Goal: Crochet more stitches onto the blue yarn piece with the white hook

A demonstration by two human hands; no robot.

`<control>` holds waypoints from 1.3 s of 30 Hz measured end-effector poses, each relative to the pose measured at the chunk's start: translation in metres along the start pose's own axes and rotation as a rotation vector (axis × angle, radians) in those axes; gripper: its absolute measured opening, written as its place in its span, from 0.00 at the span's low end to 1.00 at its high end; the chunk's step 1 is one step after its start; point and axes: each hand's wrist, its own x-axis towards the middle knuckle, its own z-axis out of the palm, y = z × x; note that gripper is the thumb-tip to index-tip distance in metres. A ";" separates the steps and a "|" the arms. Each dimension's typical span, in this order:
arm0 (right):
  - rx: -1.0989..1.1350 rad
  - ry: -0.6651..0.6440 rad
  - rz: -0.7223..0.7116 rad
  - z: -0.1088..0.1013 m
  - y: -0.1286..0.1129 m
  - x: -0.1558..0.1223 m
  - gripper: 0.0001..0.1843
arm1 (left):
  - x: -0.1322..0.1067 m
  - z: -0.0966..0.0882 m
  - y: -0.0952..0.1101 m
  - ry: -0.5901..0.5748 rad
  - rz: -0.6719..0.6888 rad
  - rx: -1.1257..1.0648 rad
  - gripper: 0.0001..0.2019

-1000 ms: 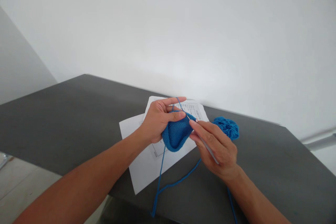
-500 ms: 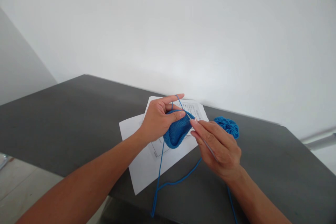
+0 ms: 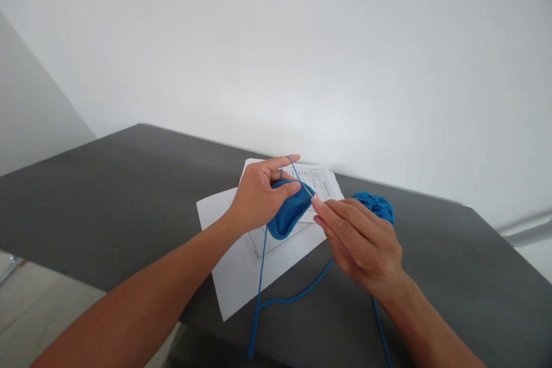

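My left hand (image 3: 257, 195) is closed on a blue crocheted piece (image 3: 287, 214), thumb on top, with the forefinger stretched out and a blue yarn strand (image 3: 260, 276) looped over it. My right hand (image 3: 361, 241) pinches a thin silver crochet hook (image 3: 307, 190) whose tip sits at the upper edge of the piece. Both hands hover over white printed paper sheets (image 3: 241, 270) on a dark grey table (image 3: 107, 195). A loose heap of blue yarn (image 3: 377, 206) lies just beyond my right hand.
The yarn strand trails down across the paper and over the table's near edge. A plain white wall rises behind the table. Pale floor shows at the lower left, and a light-coloured ledge at the far right.
The crocheted piece has turned in my left hand and shows less of its round face. My right hand has shifted slightly up and left with the hook.
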 end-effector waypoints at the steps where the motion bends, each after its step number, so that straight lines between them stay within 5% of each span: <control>1: -0.001 -0.008 -0.009 -0.001 0.000 0.001 0.24 | 0.000 0.000 -0.001 0.005 0.005 0.016 0.29; 17: 0.037 -0.105 -0.002 -0.016 0.004 0.004 0.23 | 0.001 -0.001 -0.003 -0.074 0.056 0.174 0.26; 27: 0.520 -0.008 0.400 -0.020 0.011 0.000 0.19 | 0.001 -0.001 -0.001 -0.192 0.019 0.065 0.27; 34: 0.644 0.034 0.580 -0.022 0.012 -0.003 0.12 | 0.001 -0.003 -0.001 -0.246 0.023 0.010 0.25; 39: 0.880 0.114 0.863 -0.015 0.011 -0.006 0.07 | 0.000 -0.002 -0.002 -0.222 0.032 -0.003 0.26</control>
